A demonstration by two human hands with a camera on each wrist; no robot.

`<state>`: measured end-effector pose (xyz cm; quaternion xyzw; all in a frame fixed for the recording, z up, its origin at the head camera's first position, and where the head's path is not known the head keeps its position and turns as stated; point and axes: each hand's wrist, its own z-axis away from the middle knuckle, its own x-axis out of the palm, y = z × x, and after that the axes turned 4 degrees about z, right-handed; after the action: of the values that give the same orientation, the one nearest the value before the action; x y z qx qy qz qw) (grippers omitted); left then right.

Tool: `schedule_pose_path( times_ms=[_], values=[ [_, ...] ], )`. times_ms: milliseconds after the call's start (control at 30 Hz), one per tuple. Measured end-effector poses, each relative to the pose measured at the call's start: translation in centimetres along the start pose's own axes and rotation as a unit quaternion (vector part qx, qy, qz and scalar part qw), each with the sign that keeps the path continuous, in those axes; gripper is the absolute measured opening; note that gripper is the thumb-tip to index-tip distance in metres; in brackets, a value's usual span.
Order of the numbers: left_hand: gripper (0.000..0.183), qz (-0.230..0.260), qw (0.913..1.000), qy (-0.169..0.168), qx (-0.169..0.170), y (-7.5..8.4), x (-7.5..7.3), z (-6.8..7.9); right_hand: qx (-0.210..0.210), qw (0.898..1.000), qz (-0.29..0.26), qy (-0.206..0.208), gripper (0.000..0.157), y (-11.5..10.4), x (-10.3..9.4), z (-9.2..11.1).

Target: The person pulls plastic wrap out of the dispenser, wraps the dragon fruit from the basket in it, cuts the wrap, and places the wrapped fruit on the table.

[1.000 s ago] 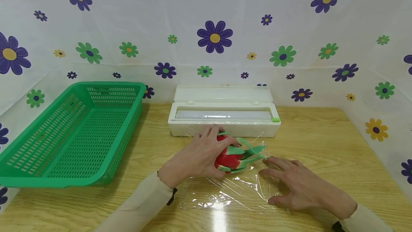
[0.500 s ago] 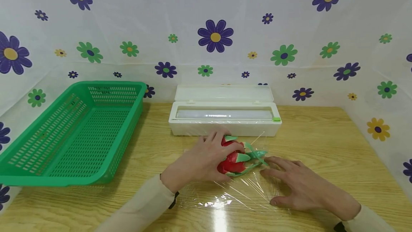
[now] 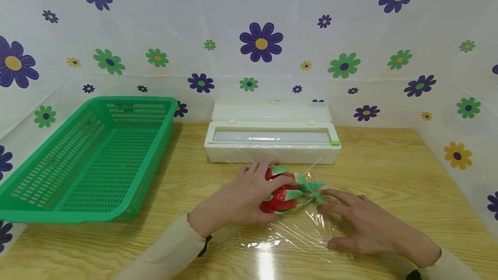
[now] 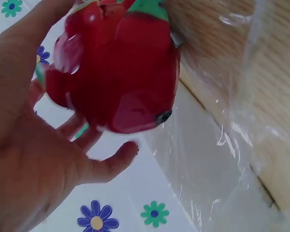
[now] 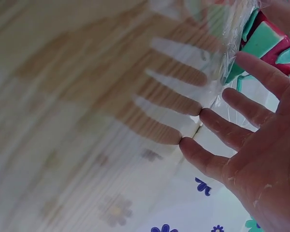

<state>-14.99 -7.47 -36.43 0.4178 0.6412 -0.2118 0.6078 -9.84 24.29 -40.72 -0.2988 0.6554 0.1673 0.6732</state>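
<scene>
A red dragon fruit [image 3: 285, 200] with green leaf tips lies on clear plastic wrap [image 3: 288, 237] in the middle of the table. My left hand [image 3: 243, 200] grips it from the left, fingers over the far side and thumb at the near side. In the left wrist view, the smooth red end of the dragon fruit [image 4: 121, 82] shows beside the palm. To the right, my right hand [image 3: 367, 224] spreads its fingers with the tips down at the wrap's right edge, close to the leaf tips. The right wrist view shows its fingertips [image 5: 191, 147] touching the shiny tabletop.
Behind the fruit stands a white cling film box [image 3: 272, 154], lid up, with the roll [image 3: 268, 137] inside and a green slider [image 3: 334, 143] at its right end. A green plastic basket [image 3: 128, 211] sits on the left. A flowered cloth [image 3: 288, 3] hangs behind the table.
My left hand has shifted the dragon fruit slightly right and turned it a little, so the leaf tips lie nearer my right hand. The wrap's creases have changed. My right hand stays nearly still.
</scene>
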Motion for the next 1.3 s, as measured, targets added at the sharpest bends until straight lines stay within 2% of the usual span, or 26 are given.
schedule_pose_path(
  times_ms=[133,200,233,300,367,400,433,467,567,600,667,733,800,867,1000,1133,1300],
  values=[
    [0.063,0.012,0.9979,0.056,0.03,0.1,-0.7,1.4,0.012,1.0,-0.005,0.003,0.066,0.1,-0.1,0.2],
    [0.05,0.031,0.9976,0.047,0.04,0.1,-1.2,2.7,0.015,1.0,-0.005,0.004,0.068,0.2,-0.1,0.3],
    [0.043,0.041,0.9982,0.022,0.038,0.1,-1.4,3.4,0.015,1.0,-0.006,0.006,0.068,0.2,-0.2,0.4],
    [0.033,0.065,0.9964,-0.05,0.021,0.0,-1.5,4.8,0.02,1.0,-0.008,0.008,0.069,0.4,-0.4,0.6],
    [0.027,0.073,0.9888,-0.13,-0.009,-0.2,-1.3,6.2,0.022,1.0,-0.009,0.015,0.068,0.5,-0.5,0.9],
    [0.025,0.072,0.9844,-0.159,-0.02,-0.4,-1.1,6.7,0.02,0.999,-0.01,0.023,0.065,0.5,-0.5,1.0],
    [0.024,0.076,0.9807,-0.177,-0.032,-0.6,-0.8,7.2,0.017,0.999,-0.007,0.032,0.061,0.6,-0.6,1.1],
    [0.023,0.077,0.9796,-0.182,-0.037,-0.8,-0.4,7.7,0.008,0.999,-0.001,0.045,0.056,0.6,-0.6,1.1],
    [0.019,0.081,0.9803,-0.175,-0.045,-1.3,0.3,8.7,-0.044,0.996,-0.008,0.083,0.034,0.4,-0.6,1.1],
    [0.017,0.082,0.9813,-0.168,-0.045,-1.4,0.4,9.0,-0.061,0.995,-0.02,0.082,0.027,0.2,-0.6,1.1],
    [0.014,0.081,0.9835,-0.157,-0.04,-1.6,0.4,9.3,-0.094,0.992,-0.062,0.055,0.018,-0.1,-0.7,1.0],
    [0.012,0.075,0.9853,-0.15,-0.032,-1.7,0.3,9.5,-0.105,0.989,-0.104,0.007,0.012,-0.5,-0.7,1.1],
    [0.011,0.07,0.9869,-0.143,-0.026,-1.8,0.3,9.6,-0.094,0.987,-0.125,-0.041,0.011,-0.9,-0.8,1.3],
    [0.011,0.068,0.9882,-0.135,-0.024,-1.9,0.4,9.7,-0.086,0.988,-0.114,-0.054,0.013,-1.1,-0.7,1.5],
    [0.013,0.078,0.9882,-0.127,-0.033,-2.0,0.3,10.0,-0.072,0.991,-0.093,-0.06,0.017,-1.2,-0.6,1.5],
    [0.013,0.091,0.9864,-0.131,-0.039,-2.2,0.1,10.2,-0.076,0.992,-0.082,-0.059,0.015,-1.2,-0.6,1.3],
    [0.013,0.086,0.99,-0.11,-0.02,-2.3,0.1,10.3,-0.106,0.991,-0.08,-0.018,0.022,-1.0,-0.4,1.3]
  ],
)
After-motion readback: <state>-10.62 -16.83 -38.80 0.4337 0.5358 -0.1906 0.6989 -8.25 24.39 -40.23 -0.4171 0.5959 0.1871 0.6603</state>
